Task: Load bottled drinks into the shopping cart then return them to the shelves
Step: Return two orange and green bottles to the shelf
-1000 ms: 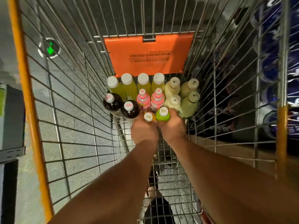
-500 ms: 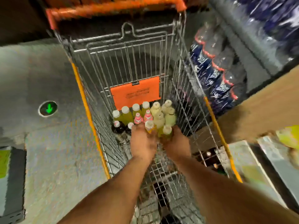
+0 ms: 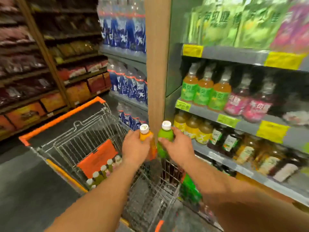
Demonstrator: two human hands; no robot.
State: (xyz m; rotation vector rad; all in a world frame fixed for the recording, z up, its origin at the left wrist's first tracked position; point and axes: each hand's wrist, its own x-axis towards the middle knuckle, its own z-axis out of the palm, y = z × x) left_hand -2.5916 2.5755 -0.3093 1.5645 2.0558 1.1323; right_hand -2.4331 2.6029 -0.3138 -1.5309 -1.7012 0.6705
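My left hand (image 3: pixel 134 148) grips an orange bottle (image 3: pixel 145 135) with a white cap. My right hand (image 3: pixel 178 144) grips a green bottle (image 3: pixel 164 136) with a white cap. Both bottles are upright, side by side, lifted above the wire shopping cart (image 3: pixel 70 136) and in front of a wooden shelf post. Several bottles (image 3: pixel 103 169) still stand in the cart's far end by its orange panel. To the right, shelves (image 3: pixel 234 121) hold rows of orange, pink and yellow bottled drinks.
A wooden post (image 3: pixel 157 64) divides the drink shelves from stacked water bottles (image 3: pixel 127 30) with blue labels. Dark shelves of packaged snacks (image 3: pixel 50 64) line the left. Grey floor (image 3: pixel 25 190) lies left of the cart. The picture is blurred by motion.
Both hands have lifted the orange and green bottles up out of the cart. My view has swung up from the cart's inside to the shelves.
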